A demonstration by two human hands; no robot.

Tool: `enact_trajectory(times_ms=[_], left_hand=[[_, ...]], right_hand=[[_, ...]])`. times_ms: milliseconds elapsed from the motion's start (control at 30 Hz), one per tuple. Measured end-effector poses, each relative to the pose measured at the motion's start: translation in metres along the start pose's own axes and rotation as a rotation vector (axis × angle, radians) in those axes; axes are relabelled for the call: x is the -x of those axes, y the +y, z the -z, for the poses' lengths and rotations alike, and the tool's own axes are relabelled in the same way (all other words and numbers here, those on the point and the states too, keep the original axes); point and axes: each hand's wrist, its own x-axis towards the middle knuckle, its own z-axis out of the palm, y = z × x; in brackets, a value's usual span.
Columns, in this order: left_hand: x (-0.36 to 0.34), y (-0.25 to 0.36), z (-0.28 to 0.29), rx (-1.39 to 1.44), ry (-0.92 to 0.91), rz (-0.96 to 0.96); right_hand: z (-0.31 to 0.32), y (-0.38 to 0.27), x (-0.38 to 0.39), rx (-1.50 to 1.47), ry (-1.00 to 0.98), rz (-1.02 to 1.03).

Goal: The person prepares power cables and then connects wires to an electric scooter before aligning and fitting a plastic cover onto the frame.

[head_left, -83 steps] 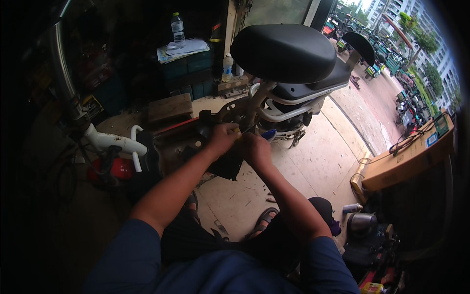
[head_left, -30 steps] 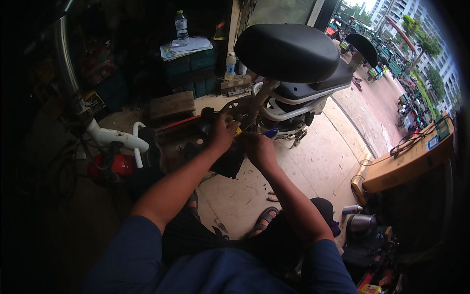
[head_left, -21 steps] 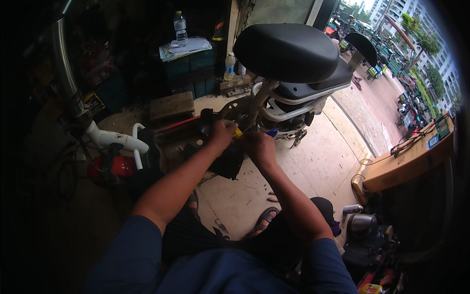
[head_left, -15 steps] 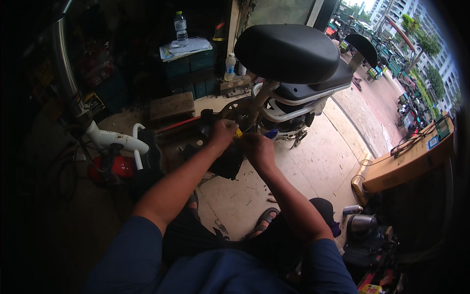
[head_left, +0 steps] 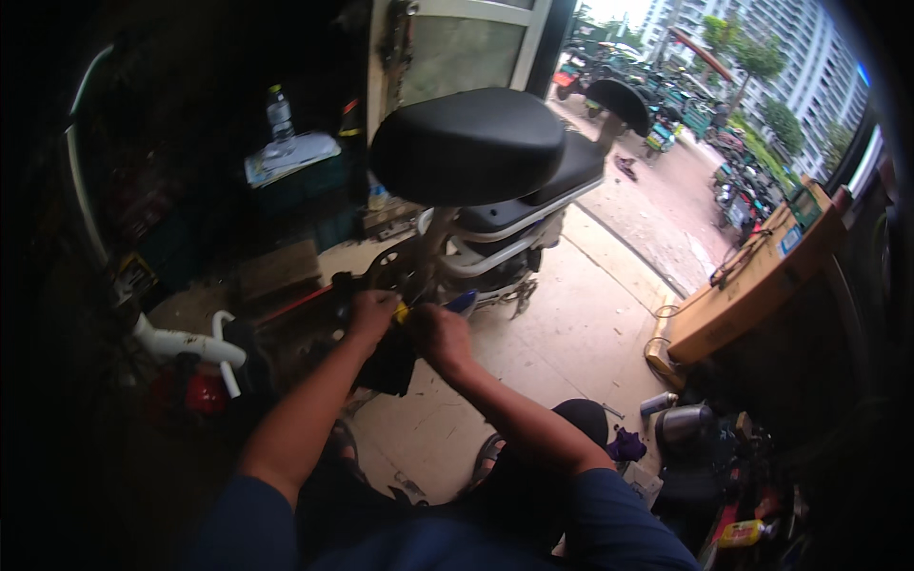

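Observation:
A scooter with a black seat point(head_left: 466, 143) and pale tubular rails point(head_left: 486, 262) stands before me. My left hand point(head_left: 370, 316) is closed at a small yellow object point(head_left: 401, 312) below the seat post. My right hand point(head_left: 440, 335), just right of it, is closed too; what its fingers grip is hidden. A blue object point(head_left: 462, 304) pokes out beyond that hand. Under both hands is a dark plate point(head_left: 386, 373) on the scooter's body, and thin wire or metal between them is too small to make out.
White tubing point(head_left: 186, 347) and a red object point(head_left: 200, 388) lie left. A bottle on papers point(head_left: 295, 162) stands behind. A long cardboard box point(head_left: 728, 295) leans right, above a steel container point(head_left: 681, 428) and tools. The doorway opens onto pink paving point(head_left: 638, 205) with parked vehicles.
The view has swung up and right, so the scooter appears lower and further left, with more door showing. Both hands stay together at the same spot under the seat.

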Motion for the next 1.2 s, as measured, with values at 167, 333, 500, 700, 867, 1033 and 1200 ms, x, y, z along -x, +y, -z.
enact_trajectory(times_ms=[167,333,500,700,867,1033,1200], left_hand=[[0.014,0.016,0.009,0.030,-0.053,0.063],[0.012,0.021,0.005,-0.017,-0.133,0.024],[0.001,0.006,0.013,-0.147,-0.214,-0.087],[-0.003,0.008,0.020,-0.248,-0.209,-0.085],[-0.007,0.004,0.024,-0.272,-0.178,-0.058],[-0.011,0.003,0.019,-0.333,-0.172,-0.117],[-0.006,0.004,0.028,-0.382,-0.188,-0.140]], right_hand=[[-0.016,0.003,-0.004,-0.063,-0.015,-0.129],[-0.021,0.022,-0.002,-0.088,-0.051,-0.115],[-0.024,0.041,-0.016,-0.110,-0.186,-0.068],[-0.019,0.045,-0.026,-0.152,-0.274,-0.146],[-0.010,0.034,-0.032,-0.182,-0.318,-0.278],[-0.002,0.037,-0.034,-0.215,-0.308,-0.368],[0.033,0.000,-0.032,-0.330,-0.390,-0.325]])
